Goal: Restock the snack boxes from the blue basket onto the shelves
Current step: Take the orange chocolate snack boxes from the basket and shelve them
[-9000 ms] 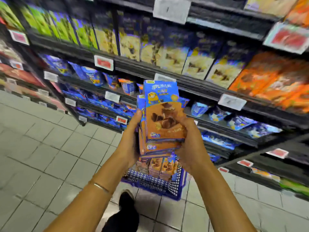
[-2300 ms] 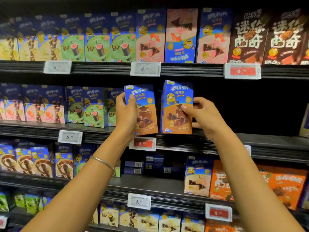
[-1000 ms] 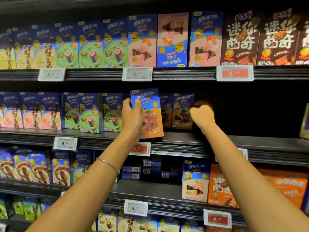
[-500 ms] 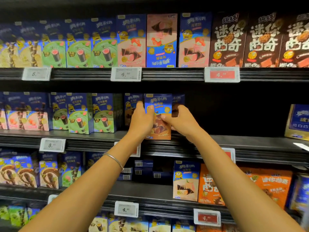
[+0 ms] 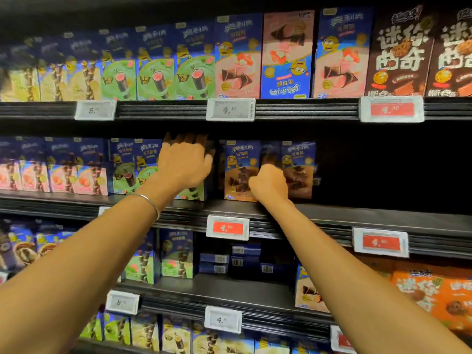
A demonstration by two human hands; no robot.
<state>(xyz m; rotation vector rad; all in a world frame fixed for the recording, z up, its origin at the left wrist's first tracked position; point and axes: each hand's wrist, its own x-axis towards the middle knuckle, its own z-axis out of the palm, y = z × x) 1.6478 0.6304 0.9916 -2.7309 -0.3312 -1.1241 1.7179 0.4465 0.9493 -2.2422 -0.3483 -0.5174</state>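
Up above the red price tag, two brown snack boxes stood side by side on the middle shelf. The right hand was just above the tag, curled up in front of the spot where the two boxes met. I could not tell if it gripped one. The left hand was up and to the left of the tag. It was open, with fingers spread over the top of a green box.
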